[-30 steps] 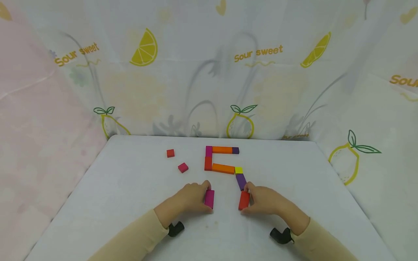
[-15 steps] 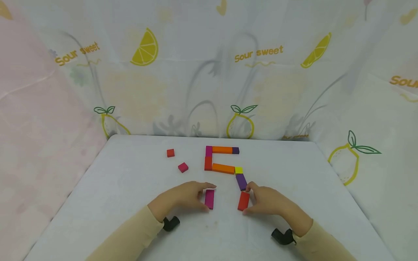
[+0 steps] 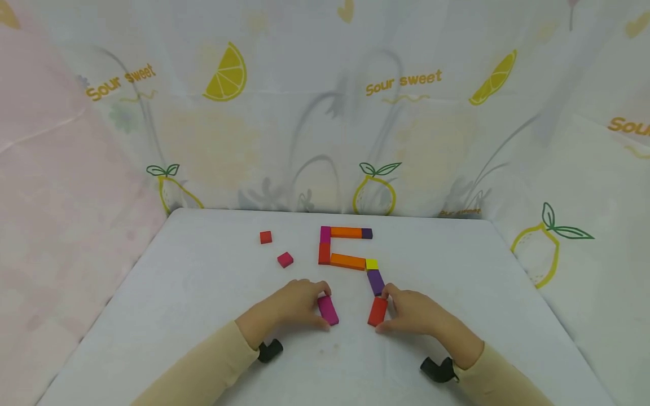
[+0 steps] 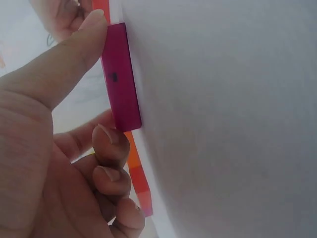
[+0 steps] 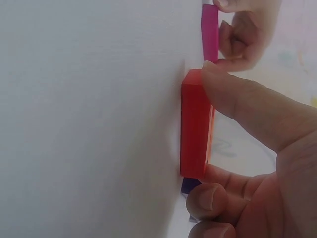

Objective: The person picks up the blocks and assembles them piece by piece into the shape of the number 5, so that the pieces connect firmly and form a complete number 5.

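Observation:
My left hand point(image 3: 297, 304) pinches a magenta block point(image 3: 328, 310) by its two ends, thumb at the near end and index finger at the far one. In the left wrist view that magenta block point(image 4: 121, 79) shows a small dark mark on its side. To the right, my right hand point(image 3: 413, 310) holds a red block point(image 3: 378, 311) the same way, thumb and fingertip at opposite ends. The red block point(image 5: 194, 124) is close to the camera in the right wrist view. Just beyond its far end lies a purple block point(image 3: 376, 282), tilted, leading up to a small yellow block point(image 3: 372, 264).
Farther back, two orange blocks point(image 3: 347, 261), a second red block point(image 3: 324, 254), another magenta block point(image 3: 325, 234) and a small dark purple block point(image 3: 367, 233) form an angular outline. Two loose small cubes point(image 3: 285, 259) lie left of it. A white-covered table point(image 3: 203, 282) meets a lemon-print curtain point(image 3: 325, 113).
My left hand lets go of the magenta block, then grips it again; the block now slants, near end to the right. The red block in my right hand has shifted slightly left.

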Motion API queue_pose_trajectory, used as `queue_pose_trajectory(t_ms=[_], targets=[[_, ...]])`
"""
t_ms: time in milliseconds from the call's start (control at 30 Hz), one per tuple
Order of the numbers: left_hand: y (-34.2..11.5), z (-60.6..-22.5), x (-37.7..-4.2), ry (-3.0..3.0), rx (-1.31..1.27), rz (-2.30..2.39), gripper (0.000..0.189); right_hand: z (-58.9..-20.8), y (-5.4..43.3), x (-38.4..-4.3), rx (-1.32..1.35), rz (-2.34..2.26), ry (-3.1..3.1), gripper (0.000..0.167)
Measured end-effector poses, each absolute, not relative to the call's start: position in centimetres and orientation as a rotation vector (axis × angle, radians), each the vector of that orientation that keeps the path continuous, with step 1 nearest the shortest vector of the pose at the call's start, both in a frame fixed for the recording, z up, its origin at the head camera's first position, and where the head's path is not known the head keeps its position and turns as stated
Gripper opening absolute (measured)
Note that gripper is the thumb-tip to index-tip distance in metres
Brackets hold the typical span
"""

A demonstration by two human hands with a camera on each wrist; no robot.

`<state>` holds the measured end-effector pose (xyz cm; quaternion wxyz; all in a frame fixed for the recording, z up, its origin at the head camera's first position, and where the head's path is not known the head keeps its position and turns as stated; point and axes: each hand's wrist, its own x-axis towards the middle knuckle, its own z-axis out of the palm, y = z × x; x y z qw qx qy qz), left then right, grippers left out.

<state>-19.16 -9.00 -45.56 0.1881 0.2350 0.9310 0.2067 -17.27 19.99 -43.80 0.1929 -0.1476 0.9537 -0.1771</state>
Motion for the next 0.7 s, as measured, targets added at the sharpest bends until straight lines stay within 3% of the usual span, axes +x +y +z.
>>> queue_pose_trajectory(t_ms=[300,700], targets=[[-8.17,-45.24,-18.49,2.683,0.62,0.542,0.063,-44.09,19.55,-17.26,-0.407,-0.46,2.711,0.069],[-8.84,-45.0,-18.61,2.676,0.629,0.548,0.045,-43.93,19.41,-16.93,-0.413,-0.479,2.732,0.064]])
